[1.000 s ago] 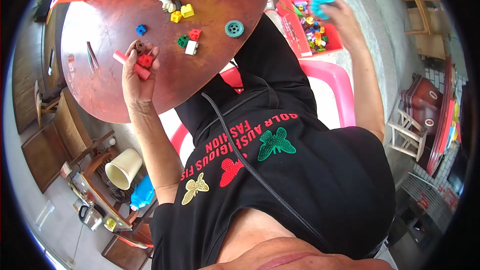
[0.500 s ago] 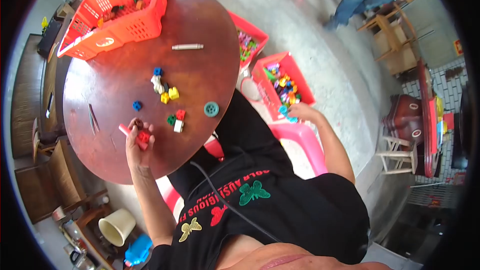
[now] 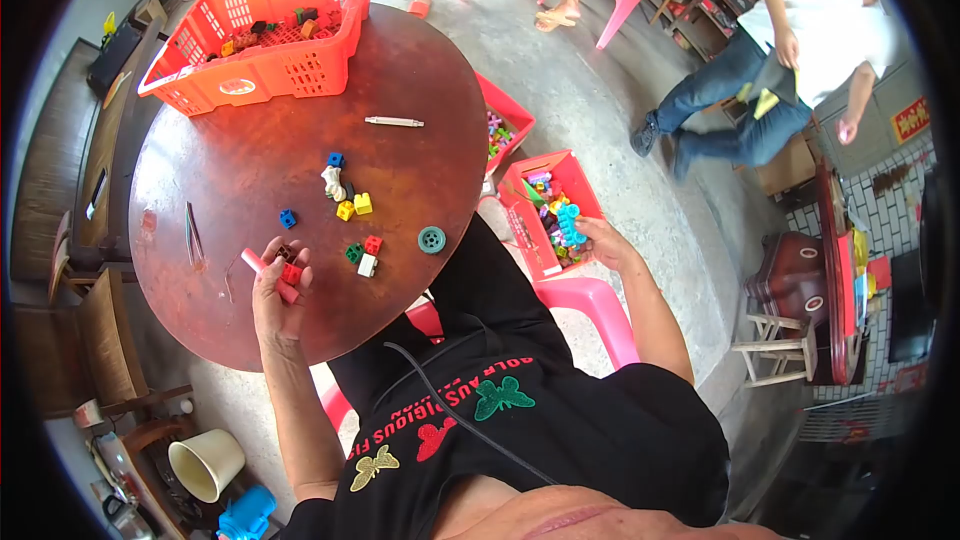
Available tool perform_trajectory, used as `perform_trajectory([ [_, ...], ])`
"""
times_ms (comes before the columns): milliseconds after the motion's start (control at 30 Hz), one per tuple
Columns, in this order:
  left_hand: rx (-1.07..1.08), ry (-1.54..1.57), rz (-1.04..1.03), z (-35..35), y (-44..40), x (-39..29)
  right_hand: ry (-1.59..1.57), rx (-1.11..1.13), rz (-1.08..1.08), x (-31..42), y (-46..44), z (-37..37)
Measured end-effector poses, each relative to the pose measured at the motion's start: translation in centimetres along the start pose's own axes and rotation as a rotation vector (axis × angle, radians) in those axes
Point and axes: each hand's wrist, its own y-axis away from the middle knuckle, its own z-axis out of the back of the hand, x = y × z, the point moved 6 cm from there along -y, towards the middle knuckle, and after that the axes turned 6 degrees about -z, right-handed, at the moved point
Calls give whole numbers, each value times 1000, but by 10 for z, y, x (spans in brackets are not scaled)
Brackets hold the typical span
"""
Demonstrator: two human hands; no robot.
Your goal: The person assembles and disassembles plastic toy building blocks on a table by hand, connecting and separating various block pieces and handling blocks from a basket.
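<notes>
My left hand [image 3: 278, 298] is closed round several small toy pieces above the near left of the round table [image 3: 230, 170]. A red block [image 3: 290, 273], a pinkish-red rod [image 3: 254, 260] and a dark brown piece show among its fingers. My right hand [image 3: 610, 243] pinches a bumpy turquoise toy piece [image 3: 570, 225] above a red box [image 3: 541, 265] of mixed colourful pieces. Near my left hand on the table lie a blue block [image 3: 288, 219], a green block [image 3: 354, 253], a red block [image 3: 373, 244] and a white block [image 3: 368, 265].
A red basket [image 3: 205, 92] with pieces stands at the table's back. Yellow blocks [image 3: 354, 206], a white figure [image 3: 332, 181], a teal wheel [image 3: 431, 239] and a whitish rod [image 3: 394, 122] lie on the table. Another red box [image 3: 508, 145] is beside it. A person [image 3: 740, 110] stands at right; others are behind.
My right hand has come up a little with the turquoise piece, which now shows more fully. My left hand keeps its hold. The camera view has shifted, and the person at right appears more upright.
</notes>
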Motion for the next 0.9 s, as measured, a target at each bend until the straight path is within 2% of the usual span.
perform_trajectory([
  [367,-44,-40,12,0,2,0,-311,125,117,24,16,-1],
  [433,-46,-46,16,2,1,1,-347,121,204,34,24,-5],
  [500,-57,-55,18,3,1,1,-309,97,230,35,23,-5],
  [633,-96,-48,12,4,2,2,-132,-18,128,24,8,-1],
  [700,-127,-35,10,8,0,3,116,-69,22,15,-3,-2],
  [767,-121,-59,-14,7,-3,2,168,-98,33,24,-10,-11],
  [833,-85,-50,-37,6,-3,4,454,-166,174,53,-14,-31],
  [867,-60,-20,-39,6,-3,5,481,-154,342,65,-23,-43],
  [900,-87,-41,-35,4,-1,6,507,-99,291,79,-27,-59],
])
